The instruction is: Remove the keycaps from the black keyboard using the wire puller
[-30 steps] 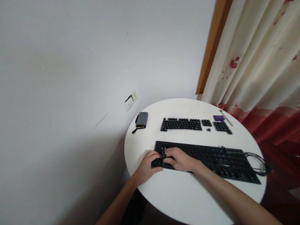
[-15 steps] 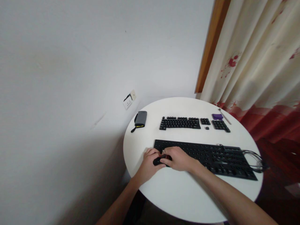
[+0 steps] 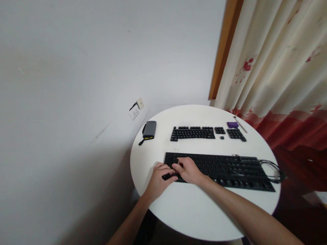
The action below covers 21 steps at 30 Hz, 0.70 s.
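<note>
A black keyboard (image 3: 224, 170) lies across the near half of the white round table, with many of its keycaps off. Over its left end, my right hand (image 3: 189, 170) is closed on a small black keycap puller (image 3: 175, 160), whose thin wire ends point away from me. My left hand (image 3: 159, 178) rests at the keyboard's lower left corner. Its thumb and fingers are drawn together close against the right fingertips; what they pinch, if anything, is hidden.
Rows of loose black keycaps (image 3: 192, 133) lie behind the keyboard, with a number-pad group (image 3: 236, 134) further right. A grey pouch (image 3: 150, 130) is at the left. A purple cloth (image 3: 232, 125) and a thin brush (image 3: 240, 124) lie back right. A coiled cable (image 3: 273, 170) hangs near the right edge.
My right hand has turned the keycap puller, so its wire ends now show beyond the fingers. The left hand stays at the keyboard's corner. The view has shifted slightly.
</note>
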Tool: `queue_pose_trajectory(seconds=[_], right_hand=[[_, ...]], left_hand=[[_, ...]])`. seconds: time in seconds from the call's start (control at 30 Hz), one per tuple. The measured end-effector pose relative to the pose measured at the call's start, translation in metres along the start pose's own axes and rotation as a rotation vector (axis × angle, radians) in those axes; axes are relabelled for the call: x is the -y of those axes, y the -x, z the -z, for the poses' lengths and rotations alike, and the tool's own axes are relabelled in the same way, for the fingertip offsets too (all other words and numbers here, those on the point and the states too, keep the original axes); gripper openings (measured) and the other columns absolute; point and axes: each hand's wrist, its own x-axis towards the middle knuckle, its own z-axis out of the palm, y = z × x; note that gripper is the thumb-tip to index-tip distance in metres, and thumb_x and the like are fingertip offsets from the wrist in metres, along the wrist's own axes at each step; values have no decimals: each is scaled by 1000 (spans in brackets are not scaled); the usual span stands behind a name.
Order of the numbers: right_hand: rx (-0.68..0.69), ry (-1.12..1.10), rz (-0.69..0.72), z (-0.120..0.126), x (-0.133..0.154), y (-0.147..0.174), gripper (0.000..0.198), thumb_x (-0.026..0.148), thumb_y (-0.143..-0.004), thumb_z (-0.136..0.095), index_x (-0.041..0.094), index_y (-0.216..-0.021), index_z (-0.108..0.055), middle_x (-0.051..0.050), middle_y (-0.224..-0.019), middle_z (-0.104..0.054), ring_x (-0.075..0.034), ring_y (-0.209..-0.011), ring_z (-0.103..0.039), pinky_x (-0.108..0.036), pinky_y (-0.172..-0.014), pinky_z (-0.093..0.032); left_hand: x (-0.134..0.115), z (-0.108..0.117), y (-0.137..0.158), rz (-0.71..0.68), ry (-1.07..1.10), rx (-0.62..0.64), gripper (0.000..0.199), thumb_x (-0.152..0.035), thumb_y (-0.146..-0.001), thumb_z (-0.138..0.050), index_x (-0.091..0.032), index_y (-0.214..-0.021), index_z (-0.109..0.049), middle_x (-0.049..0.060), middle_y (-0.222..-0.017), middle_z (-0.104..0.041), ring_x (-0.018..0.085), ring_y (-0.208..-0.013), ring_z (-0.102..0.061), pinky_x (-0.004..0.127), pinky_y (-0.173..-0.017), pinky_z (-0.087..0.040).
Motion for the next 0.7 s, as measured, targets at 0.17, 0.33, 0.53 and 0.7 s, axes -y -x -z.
queue_pose_trajectory(seconds=[0.17,0.33,0.53,0.7], right_hand=[[-10,-80,75,1,-1,3,30,32,-94,-54,18,-70,-64,-2,-66,-65,-15,-59,-54,-23,-57,-36],[-144,-178,99,5,2,3,36,39,-95,-52,18,-67,-59,-1,-65,-60,-15,-61,-51,-25,-60,-37],[-262,-422,12,21,-3,-1,35,42,-93,-51,18,-71,-62,-2,-68,-62,-16,-65,-56,-25,-63,-44],[-369,-572,-102,28,-13,-4,37,50,-90,-55,18,-73,-63,-4,-71,-66,-17,-66,-61,-27,-62,-52]], left_hand=[[2,-1,0,2,-11,-35,11,-31,-76,-77,-25,-84,-73,2,-87,-72,22,-88,-58,41,-83,-45],[-6,3,-8,-5,-43,-124,18,-32,-76,-77,-24,-91,-72,4,-91,-71,24,-90,-59,42,-83,-48],[-25,6,-37,-124,-23,-125,20,-28,-91,-59,-24,-107,-70,6,-101,-69,21,-97,-60,37,-87,-50],[-27,-8,-58,-169,14,-93,24,-23,-94,-54,-22,-113,-68,6,-106,-68,20,-100,-60,36,-91,-51]])
